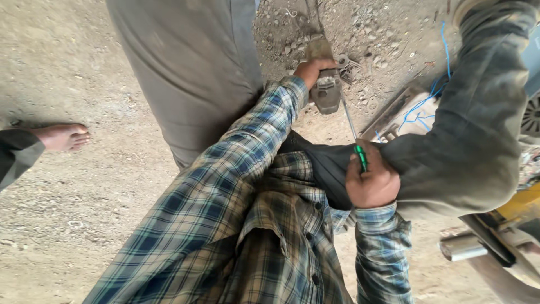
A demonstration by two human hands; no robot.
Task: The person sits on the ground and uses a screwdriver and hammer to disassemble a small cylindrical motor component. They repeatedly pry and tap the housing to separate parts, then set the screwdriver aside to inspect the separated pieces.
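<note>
The left hand (311,70) grips a grey metal part (327,90) above the dirt ground (84,186); the right hand (371,183) is closed round a green-handled screwdriver (360,157) whose shaft points toward that part.

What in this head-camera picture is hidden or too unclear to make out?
- Screwdriver: head view; the tip of its thin shaft is lost behind the grey metal part, and the right hand covers most of the green handle.
- Left hand: its fingers wrap behind the metal part, so the grip is unseen.
- Yellow machine: cut off by the right edge.
- Bare foot: its owner lies beyond the left edge.
</note>
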